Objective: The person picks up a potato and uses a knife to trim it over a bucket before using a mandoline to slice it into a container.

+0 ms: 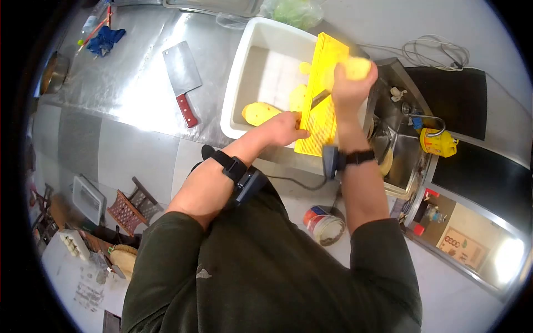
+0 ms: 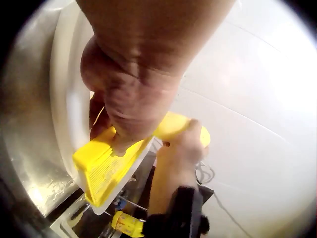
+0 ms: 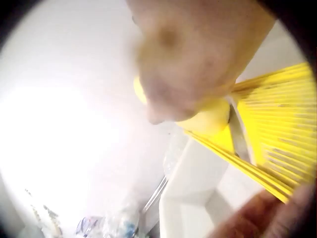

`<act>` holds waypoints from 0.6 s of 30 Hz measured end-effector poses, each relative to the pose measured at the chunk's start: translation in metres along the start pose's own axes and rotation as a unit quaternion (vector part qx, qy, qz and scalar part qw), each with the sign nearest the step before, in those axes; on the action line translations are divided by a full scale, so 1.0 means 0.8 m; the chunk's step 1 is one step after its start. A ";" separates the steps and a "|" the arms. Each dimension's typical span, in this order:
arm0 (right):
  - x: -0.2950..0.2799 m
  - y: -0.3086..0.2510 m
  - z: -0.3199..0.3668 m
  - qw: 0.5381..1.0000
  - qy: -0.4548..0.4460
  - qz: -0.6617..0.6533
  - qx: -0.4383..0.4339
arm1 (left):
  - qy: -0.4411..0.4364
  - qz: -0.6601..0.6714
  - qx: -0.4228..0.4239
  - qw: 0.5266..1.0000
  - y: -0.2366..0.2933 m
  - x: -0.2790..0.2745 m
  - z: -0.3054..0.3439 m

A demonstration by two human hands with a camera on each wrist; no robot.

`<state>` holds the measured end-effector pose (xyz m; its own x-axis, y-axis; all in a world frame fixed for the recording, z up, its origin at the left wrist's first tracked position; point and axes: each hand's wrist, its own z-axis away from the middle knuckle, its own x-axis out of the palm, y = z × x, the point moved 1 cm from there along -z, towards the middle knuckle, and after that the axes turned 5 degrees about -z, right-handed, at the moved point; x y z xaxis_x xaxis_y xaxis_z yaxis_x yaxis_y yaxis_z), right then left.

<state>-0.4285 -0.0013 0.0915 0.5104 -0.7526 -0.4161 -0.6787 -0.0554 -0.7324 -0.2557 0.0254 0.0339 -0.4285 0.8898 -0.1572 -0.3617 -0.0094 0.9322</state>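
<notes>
A yellow slicer (image 1: 321, 132) with a slanted metal blade lies across a white tub (image 1: 237, 72). My left hand (image 1: 280, 129) grips its near end, thumb on top and fingers at the side edge. My right hand (image 1: 348, 93) holds a peeled yellow potato-like vegetable (image 1: 357, 69) against the slicer's farther half. In the right wrist view, this vegetable (image 3: 210, 119) meets the slicer (image 3: 280, 124) beside the blade (image 3: 239, 131); the blurred hand hides much of it. Another peeled piece (image 1: 259, 114) and thin yellow slices (image 1: 298, 99) lie in the tub.
A cleaver (image 1: 183, 69) with a red handle lies on the steel counter (image 1: 136, 72) left of the tub. To the right are a sink (image 1: 402, 144) and a yellow bottle (image 1: 438, 143). A bucket (image 1: 325, 225) stands on the floor. Plastic bags (image 1: 291, 12) lie behind the tub.
</notes>
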 end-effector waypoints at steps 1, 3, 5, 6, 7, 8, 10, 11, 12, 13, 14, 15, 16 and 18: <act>0.002 -0.002 -0.001 1.000 0.003 -0.005 -0.001 | -0.002 0.008 -0.008 1.000 0.002 -0.004 0.001; 0.002 -0.011 -0.003 0.998 0.008 0.051 0.046 | 0.004 0.000 -0.006 1.000 -0.006 0.001 -0.003; -0.033 -0.005 0.040 0.999 -0.025 0.029 0.025 | 0.012 -0.001 0.000 1.000 -0.006 0.000 -0.007; -0.052 -0.003 0.069 0.998 -0.040 0.036 0.013 | 0.004 0.011 0.000 1.000 -0.005 -0.001 -0.005; -0.072 -0.037 0.095 0.992 -0.054 0.097 0.055 | -0.001 0.024 -0.001 1.000 -0.005 -0.001 -0.003; -0.083 -0.066 0.112 0.981 -0.067 0.156 0.097 | 0.009 0.025 0.007 1.000 -0.009 0.002 -0.005; -0.086 -0.055 0.123 0.983 -0.055 0.160 0.074 | 0.013 0.032 0.014 0.999 -0.007 0.001 -0.003; -0.087 -0.050 0.129 0.984 -0.037 0.166 0.056 | 0.008 0.033 0.021 0.999 -0.007 0.003 -0.002; -0.072 -0.035 0.108 0.986 -0.043 0.143 0.078 | 0.007 0.033 0.017 0.999 -0.011 0.006 -0.003; -0.055 0.015 0.082 0.994 -0.034 0.031 0.099 | 0.011 0.020 0.024 0.999 -0.017 0.008 -0.008; -0.038 0.059 0.063 0.989 -0.024 -0.081 0.119 | 0.014 0.008 0.030 0.999 -0.019 0.010 -0.011; -0.019 0.031 0.035 0.995 -0.021 -0.058 0.080 | 0.014 0.008 0.026 1.000 -0.015 0.012 -0.007; -0.003 -0.005 0.009 0.998 -0.017 -0.038 0.037 | 0.005 0.002 0.010 1.000 -0.007 0.008 -0.003; 0.006 -0.001 0.001 0.999 -0.005 -0.018 0.035 | 0.001 -0.011 -0.002 1.000 -0.003 0.000 -0.002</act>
<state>-0.4253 -0.0047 0.0897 0.5395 -0.7444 -0.3936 -0.6215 -0.0367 -0.7825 -0.2558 0.0245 0.0311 -0.4228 0.8886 -0.1777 -0.3738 0.0076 0.9275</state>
